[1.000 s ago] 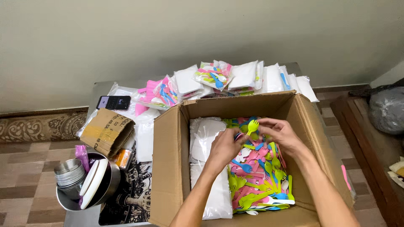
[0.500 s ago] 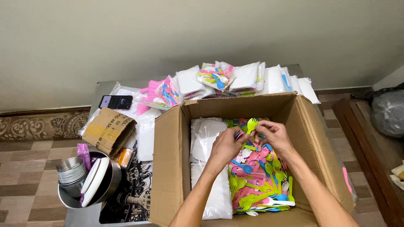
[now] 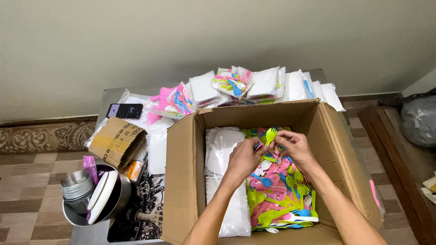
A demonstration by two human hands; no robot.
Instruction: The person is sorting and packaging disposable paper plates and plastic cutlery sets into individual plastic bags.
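Note:
Both my hands are inside an open cardboard box (image 3: 186, 172). My left hand (image 3: 244, 157) and my right hand (image 3: 294, 146) meet over a heap of small plastic sporks (image 3: 281, 199) in green, pink, blue and white. Their fingertips pinch a few of these pieces, with a green spork (image 3: 271, 134) sticking up between them. White plastic packets (image 3: 223, 154) fill the left side of the box.
Sealed packets of cutlery (image 3: 254, 86) are piled on the table behind the box. To the left lie a phone (image 3: 124, 110), a small cardboard box (image 3: 116, 141) and a steel bowl with stacked steel cups (image 3: 91, 193). A dark bag (image 3: 418, 120) sits at right.
My hands have drawn closer together and slightly up toward the box's far side, still working the sporks. The view shifted a little.

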